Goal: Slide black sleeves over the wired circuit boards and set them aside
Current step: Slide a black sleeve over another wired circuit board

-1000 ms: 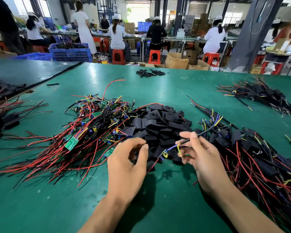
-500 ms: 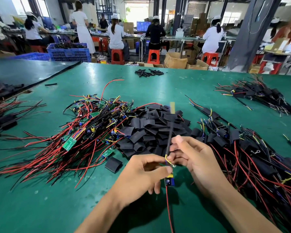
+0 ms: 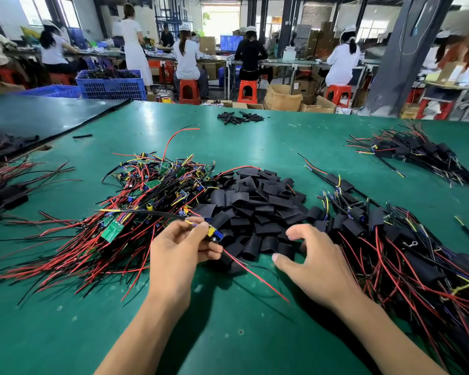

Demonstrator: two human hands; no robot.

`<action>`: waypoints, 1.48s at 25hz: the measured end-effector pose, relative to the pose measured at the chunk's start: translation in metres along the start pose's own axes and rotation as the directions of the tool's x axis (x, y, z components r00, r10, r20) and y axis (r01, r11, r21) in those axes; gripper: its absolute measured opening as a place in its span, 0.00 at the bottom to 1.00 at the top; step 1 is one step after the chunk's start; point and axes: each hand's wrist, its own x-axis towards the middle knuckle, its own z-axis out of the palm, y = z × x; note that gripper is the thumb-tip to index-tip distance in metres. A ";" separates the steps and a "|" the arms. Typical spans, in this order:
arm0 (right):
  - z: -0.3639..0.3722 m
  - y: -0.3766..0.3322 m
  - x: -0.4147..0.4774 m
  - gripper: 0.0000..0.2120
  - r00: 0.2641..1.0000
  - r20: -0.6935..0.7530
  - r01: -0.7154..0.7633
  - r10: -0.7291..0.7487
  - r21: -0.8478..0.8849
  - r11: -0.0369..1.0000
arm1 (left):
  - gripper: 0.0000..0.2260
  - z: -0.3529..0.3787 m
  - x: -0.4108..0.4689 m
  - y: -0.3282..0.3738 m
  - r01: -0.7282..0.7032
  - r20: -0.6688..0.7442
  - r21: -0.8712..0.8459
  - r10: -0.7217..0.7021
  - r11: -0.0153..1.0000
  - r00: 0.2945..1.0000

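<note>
The left hand (image 3: 176, 253) pinches 1 wired circuit board (image 3: 215, 234) beside the pile of black sleeves (image 3: 257, 207). The right hand (image 3: 317, 263) hovers over that pile, fingers spread, holding nothing; it should lift 1 sleeve, mouth toward the board.

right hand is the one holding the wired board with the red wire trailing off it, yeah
Not quite: the left hand holds the board, with the red wire trailing off it. The right hand holds nothing, its fingers spread at the near edge of the sleeve pile. The head view shows this.
</note>
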 end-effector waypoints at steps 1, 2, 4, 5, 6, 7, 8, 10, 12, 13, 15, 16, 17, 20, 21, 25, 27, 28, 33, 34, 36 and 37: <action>0.001 -0.002 -0.001 0.21 1.000 0.015 -0.001 0.001 -0.037 0.999 | 0.03 -0.001 0.001 0.000 -0.003 -0.024 -0.003 0.003 1.000 1.000; 0.001 -0.002 -0.002 0.20 1.000 0.009 -0.004 0.005 -0.042 0.999 | 0.03 -0.001 0.002 -0.001 -0.011 -0.048 -0.006 0.010 1.000 0.999; -0.001 -0.002 -0.002 0.17 1.000 -0.020 -0.023 0.022 -0.018 1.000 | 0.03 -0.001 0.002 -0.001 -0.028 -0.091 -0.014 0.026 1.000 0.996; -0.001 -0.001 -0.002 0.17 0.999 -0.026 -0.030 0.030 -0.010 0.999 | 0.02 -0.001 0.003 -0.001 -0.032 -0.108 -0.019 0.030 0.999 0.994; -0.001 0.000 -0.002 0.16 0.999 -0.027 -0.030 0.030 0.001 1.000 | 0.02 -0.002 0.003 -0.001 -0.031 -0.123 -0.023 0.028 0.999 0.992; -0.001 0.000 -0.001 0.17 0.999 -0.031 -0.032 0.033 0.029 0.999 | 0.02 -0.003 0.003 -0.001 -0.027 -0.135 -0.027 0.023 0.999 0.991; -0.001 0.000 -0.001 0.19 0.998 -0.044 -0.037 0.041 0.082 0.996 | 0.02 -0.004 0.004 -0.001 -0.021 -0.144 -0.031 0.017 0.999 0.989; -0.001 0.000 0.000 0.18 0.995 -0.091 -0.032 0.051 0.201 0.979 | 0.02 -0.004 0.005 -0.001 -0.014 -0.142 -0.032 0.009 0.999 0.990; -0.002 0.001 0.002 0.14 0.993 -0.116 -0.011 0.039 0.232 0.973 | 0.02 -0.003 0.005 0.000 -0.007 -0.118 -0.037 0.003 0.999 0.993; -0.002 0.002 0.003 0.12 0.993 -0.117 -0.008 0.035 0.225 0.974 | 0.02 -0.003 0.004 0.000 -0.003 -0.103 -0.040 -0.001 0.999 0.995; -0.002 0.002 0.002 0.11 0.992 -0.120 -0.013 0.039 0.215 0.977 | 0.04 -0.003 0.004 -0.001 0.002 -0.084 -0.032 -0.005 0.999 0.996; -0.002 0.002 0.002 0.12 0.992 -0.120 -0.014 0.041 0.217 0.976 | 0.05 -0.004 0.004 -0.001 0.000 -0.082 -0.021 -0.001 1.000 0.997; -0.002 0.003 0.002 0.13 0.993 -0.113 -0.011 0.037 0.220 0.975 | 0.05 -0.004 0.003 -0.001 -0.005 -0.083 -0.010 0.004 1.000 0.997; -0.001 0.001 0.002 0.12 0.995 -0.099 0.005 0.023 0.271 0.963 | 0.05 -0.005 0.003 -0.002 -0.030 -0.111 0.034 0.034 0.999 0.993; -0.001 -0.001 0.002 0.10 0.993 -0.115 0.008 0.029 0.303 0.953 | 0.05 -0.005 0.004 -0.002 -0.038 -0.124 0.042 0.043 0.998 0.991; -0.005 -0.003 0.003 0.11 0.991 -0.112 -0.018 0.072 0.421 0.907 | 0.04 -0.005 0.007 -0.001 -0.047 -0.147 -0.023 0.043 0.999 0.988; -0.009 -0.003 0.002 0.10 0.994 -0.047 -0.064 0.098 0.478 0.876 | 0.04 -0.005 0.006 0.000 -0.051 -0.140 -0.060 0.043 0.997 0.989; -0.010 -0.004 0.002 0.10 0.994 -0.021 -0.080 0.105 0.511 0.856 | 0.04 -0.005 0.006 0.001 -0.050 -0.141 -0.083 0.037 0.995 0.989; -0.008 -0.010 -0.002 0.12 0.988 0.097 -0.150 0.116 0.730 0.667 | 0.04 -0.007 0.008 0.005 0.009 -0.139 -0.227 -0.042 0.974 0.989; -0.007 -0.010 -0.002 0.12 0.986 0.128 -0.165 0.104 0.717 0.678 | 0.05 -0.007 0.008 0.006 0.022 -0.132 -0.251 -0.057 0.968 0.990; -0.006 -0.011 -0.003 0.15 0.974 0.212 -0.215 0.086 0.719 0.660 | 0.05 -0.008 0.009 0.008 0.044 -0.119 -0.285 -0.081 0.958 0.990; -0.005 -0.012 -0.002 0.17 0.963 0.254 -0.256 0.089 0.761 0.596 | 0.05 -0.009 0.009 0.008 0.053 -0.116 -0.294 -0.091 0.954 0.989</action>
